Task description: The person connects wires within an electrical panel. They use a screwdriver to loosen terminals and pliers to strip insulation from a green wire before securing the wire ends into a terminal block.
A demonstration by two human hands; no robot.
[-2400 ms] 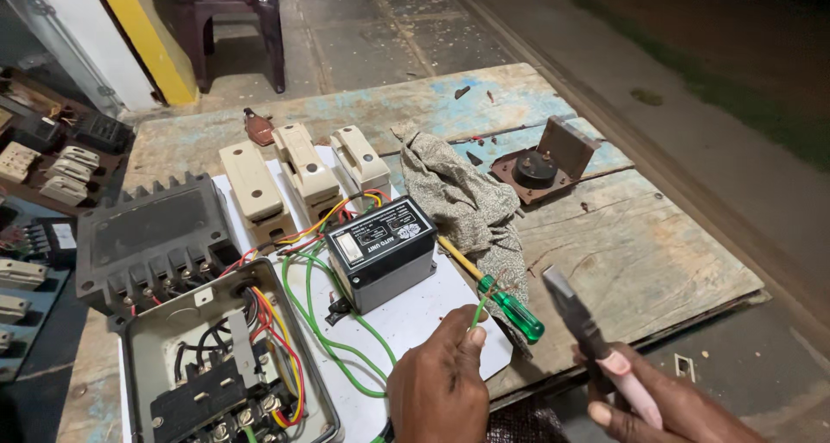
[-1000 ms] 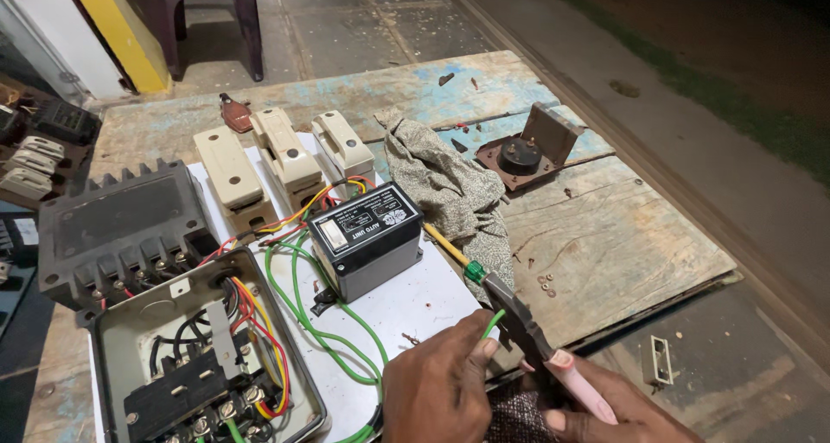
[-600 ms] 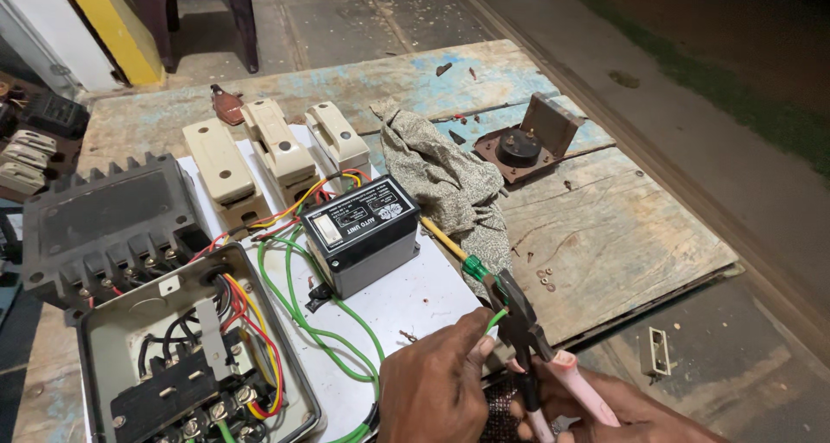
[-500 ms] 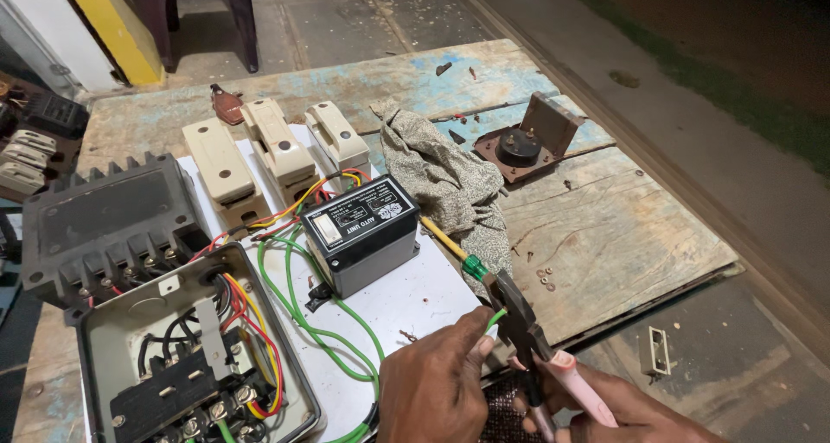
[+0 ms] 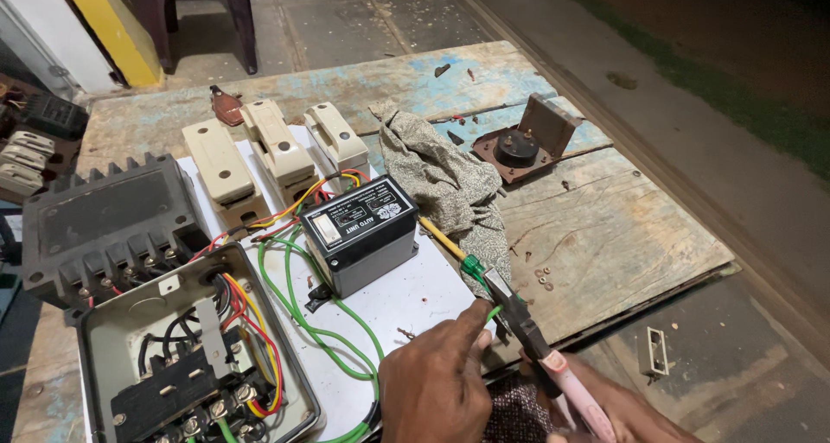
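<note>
My left hand (image 5: 437, 382) pinches the free end of a green wire (image 5: 494, 312) at the near edge of the white board (image 5: 406, 300). My right hand (image 5: 618, 408) grips pink-handled pliers (image 5: 532, 335), whose dark jaws meet the wire tip just beyond my left thumb. The wire loops back across the board toward a black box unit (image 5: 359, 231) and an open grey starter enclosure (image 5: 186, 356) full of coloured wires. A screwdriver (image 5: 454, 251) with a yellow shaft and green handle lies beside the pliers' jaws.
Three cream fuse carriers (image 5: 277, 153) stand behind the black unit. A black finned cover (image 5: 104, 227) lies at left, a crumpled grey rag (image 5: 445, 184) at centre, and a brown switch base (image 5: 523, 140) at right on the worn wooden table (image 5: 605, 227). Small washers (image 5: 545, 277) lie near the edge.
My right hand brought the pliers from the lower right up to the wire end held by my left hand. The view shifted slightly; the jaws now sit at the wire tip.
</note>
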